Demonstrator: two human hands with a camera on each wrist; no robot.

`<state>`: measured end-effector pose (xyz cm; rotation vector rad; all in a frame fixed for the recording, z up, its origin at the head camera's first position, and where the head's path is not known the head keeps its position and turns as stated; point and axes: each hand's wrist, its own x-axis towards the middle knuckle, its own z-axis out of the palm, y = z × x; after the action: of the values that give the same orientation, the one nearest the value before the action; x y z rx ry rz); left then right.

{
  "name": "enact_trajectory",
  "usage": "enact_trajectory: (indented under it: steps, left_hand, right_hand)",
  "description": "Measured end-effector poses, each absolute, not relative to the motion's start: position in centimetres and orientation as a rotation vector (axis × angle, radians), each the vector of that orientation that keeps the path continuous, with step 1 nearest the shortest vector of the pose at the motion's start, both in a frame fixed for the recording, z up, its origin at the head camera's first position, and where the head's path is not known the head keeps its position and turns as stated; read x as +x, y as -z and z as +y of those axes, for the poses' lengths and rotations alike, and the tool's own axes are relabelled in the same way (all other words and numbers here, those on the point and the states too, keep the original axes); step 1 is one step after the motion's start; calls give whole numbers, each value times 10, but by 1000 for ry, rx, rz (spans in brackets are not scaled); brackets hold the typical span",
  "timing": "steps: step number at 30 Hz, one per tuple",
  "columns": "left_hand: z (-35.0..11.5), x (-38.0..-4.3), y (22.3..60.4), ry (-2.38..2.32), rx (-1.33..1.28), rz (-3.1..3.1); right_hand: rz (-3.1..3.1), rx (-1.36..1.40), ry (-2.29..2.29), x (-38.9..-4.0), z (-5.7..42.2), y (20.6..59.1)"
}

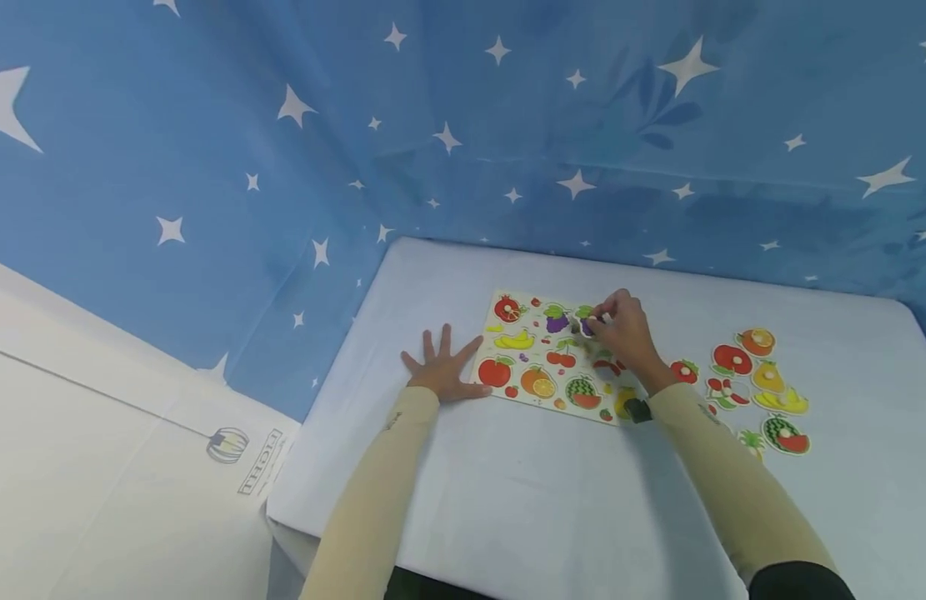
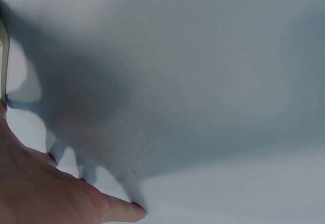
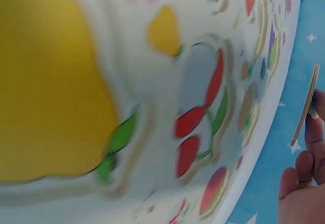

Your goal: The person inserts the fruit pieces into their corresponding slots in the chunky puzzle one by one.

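A fruit puzzle board (image 1: pixel 517 358) with printed bananas, an apple, an orange, watermelon and cherries lies on the white table. My right hand (image 1: pixel 628 333) pinches a purple grape puzzle piece (image 1: pixel 586 325) over the board's upper right part. In the right wrist view, the thin wooden piece (image 3: pixel 306 107) shows edge-on between thumb and fingers, tilted above the board. My left hand (image 1: pixel 442 375) lies spread on the table at the board's left edge, thumb and index fingertip right at that edge. The left wrist view shows its fingers (image 2: pixel 122 209) outstretched on the cloth.
Loose knobbed pieces lie in a group right of the board: an orange (image 1: pixel 756 342), an apple (image 1: pixel 732 360), a pear (image 1: pixel 768 377), bananas (image 1: pixel 782 402), a watermelon (image 1: pixel 786 436) and others. Behind the table (image 1: pixel 523 475) hangs a blue star-patterned curtain (image 1: pixel 500 125).
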<state>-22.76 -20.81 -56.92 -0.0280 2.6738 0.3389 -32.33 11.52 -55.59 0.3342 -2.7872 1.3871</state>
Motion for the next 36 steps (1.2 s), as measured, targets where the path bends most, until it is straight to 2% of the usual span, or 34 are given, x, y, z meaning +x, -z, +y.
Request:
enact_trajectory:
  steps: [18,36]
  left_hand:
    - [-203,-236,573,-296,-12,2681]
    - [-208,-232,571,-353,-42,2658]
  right_hand:
    - [-2830,282,-1376,-344,83,560]
    - [-2926,334,-1114,-355,58,579]
